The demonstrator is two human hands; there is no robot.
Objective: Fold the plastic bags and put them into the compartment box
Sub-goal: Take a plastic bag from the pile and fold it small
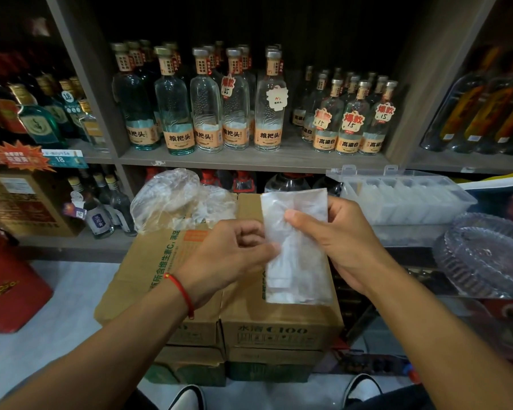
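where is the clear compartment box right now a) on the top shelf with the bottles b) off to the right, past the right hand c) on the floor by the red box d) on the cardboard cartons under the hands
b: the compartment box sits to the right beyond the right hand, with its lid open.

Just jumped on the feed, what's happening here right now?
A person stands at a stack of cardboard boxes in front of liquor shelves, folding a clear plastic bag. Both hands grip it in the air: the left hand at its left edge, the right hand on the right side. More loose bags lie on the boxes. The open compartment box sits to the right.
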